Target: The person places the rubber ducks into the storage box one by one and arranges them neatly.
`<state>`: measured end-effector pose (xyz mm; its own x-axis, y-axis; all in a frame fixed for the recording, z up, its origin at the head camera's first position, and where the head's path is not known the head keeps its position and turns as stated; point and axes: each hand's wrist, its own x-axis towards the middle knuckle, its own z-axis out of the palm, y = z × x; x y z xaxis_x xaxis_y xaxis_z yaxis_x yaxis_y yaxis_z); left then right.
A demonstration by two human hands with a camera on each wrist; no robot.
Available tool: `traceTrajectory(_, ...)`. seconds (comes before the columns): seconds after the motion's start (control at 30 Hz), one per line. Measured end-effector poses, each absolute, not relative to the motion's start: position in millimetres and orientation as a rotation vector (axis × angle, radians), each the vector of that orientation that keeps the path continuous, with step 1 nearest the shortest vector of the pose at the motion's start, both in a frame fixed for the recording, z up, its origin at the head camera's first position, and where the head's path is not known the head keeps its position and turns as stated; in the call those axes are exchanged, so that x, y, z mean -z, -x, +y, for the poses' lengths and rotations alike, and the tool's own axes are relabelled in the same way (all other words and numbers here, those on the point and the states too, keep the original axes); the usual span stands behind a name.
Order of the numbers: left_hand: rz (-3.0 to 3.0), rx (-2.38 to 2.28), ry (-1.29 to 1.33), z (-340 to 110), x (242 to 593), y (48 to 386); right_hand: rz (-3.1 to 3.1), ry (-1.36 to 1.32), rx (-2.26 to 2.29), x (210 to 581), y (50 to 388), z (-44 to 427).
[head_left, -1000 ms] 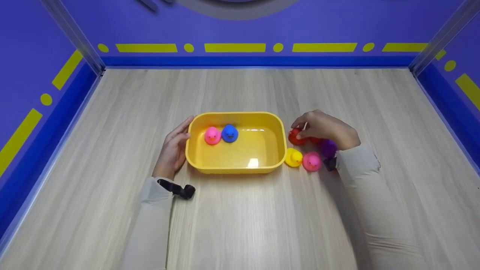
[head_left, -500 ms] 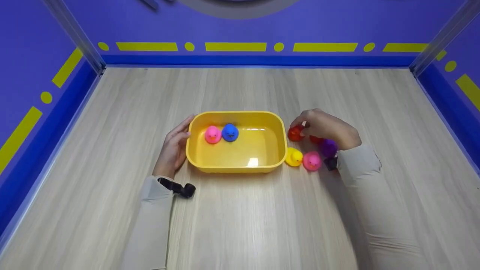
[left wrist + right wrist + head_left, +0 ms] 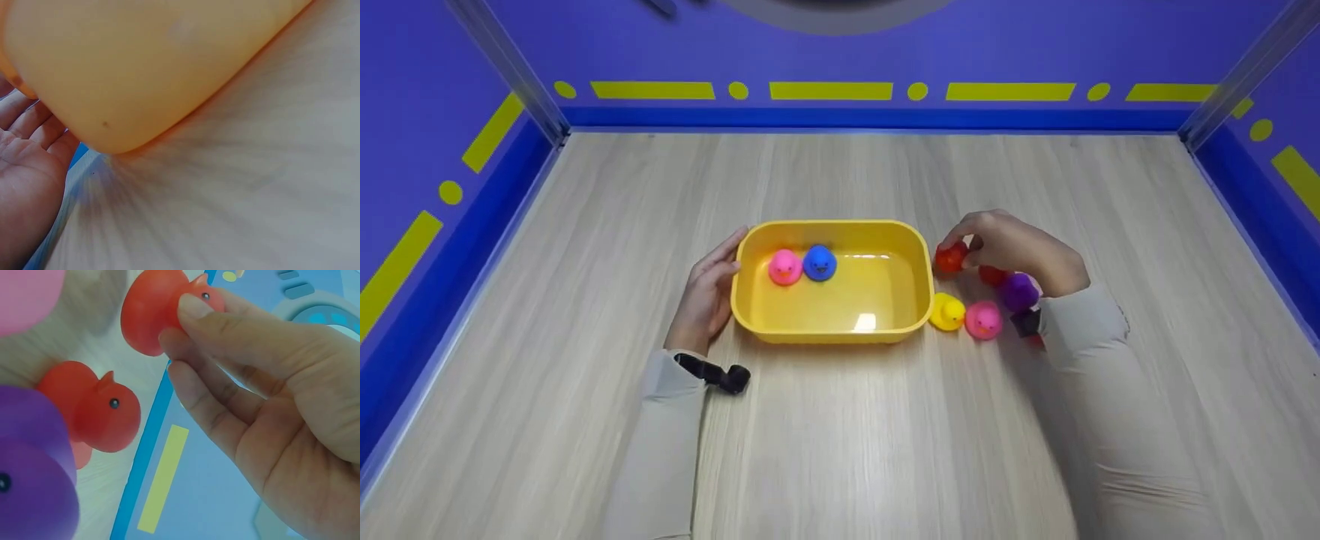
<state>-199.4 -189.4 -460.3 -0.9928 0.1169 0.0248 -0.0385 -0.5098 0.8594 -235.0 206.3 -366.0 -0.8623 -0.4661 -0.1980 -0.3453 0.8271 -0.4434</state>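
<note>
In the head view my right hand [image 3: 1011,246] pinches a red rubber duck [image 3: 951,257] between thumb and fingers, just right of the yellow tub [image 3: 840,337]. The right wrist view shows the duck [image 3: 149,315] at my fingertips, with a second red duck [image 3: 107,405] and a purple duck [image 3: 34,461] close by. My left hand [image 3: 705,289] rests along the tub's left side with fingers fairly straight; the left wrist view has its fingers [image 3: 34,121] against the wall. Inside the tub sit a pink duck [image 3: 785,268] and a blue duck [image 3: 820,263], side by side.
A yellow duck [image 3: 947,312] stands by the tub's front right corner, next to another pink duck [image 3: 983,321]. The purple duck [image 3: 1020,292] is partly under my right wrist. Blue-purple walls [image 3: 840,60] bound the wooden table [image 3: 825,435] at the back and sides.
My right hand and the pinched red duck have shifted slightly up in the head view, away from the other ducks. The left hand and tub have hardly moved.
</note>
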Motion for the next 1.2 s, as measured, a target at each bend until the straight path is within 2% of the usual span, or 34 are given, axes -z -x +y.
traceTrajectory(0.43, 1.520, -2.643, -0.127, -189.2, 459.8, 198.2, 2.711, 0.601, 0.603, 353.1, 232.6, 205.3)
traceTrajectory(1.2, 1.483, -2.676, -0.088, -188.3, 458.9, 199.2, 2.768, 1.013, 0.557, 324.8, 235.0, 188.6)
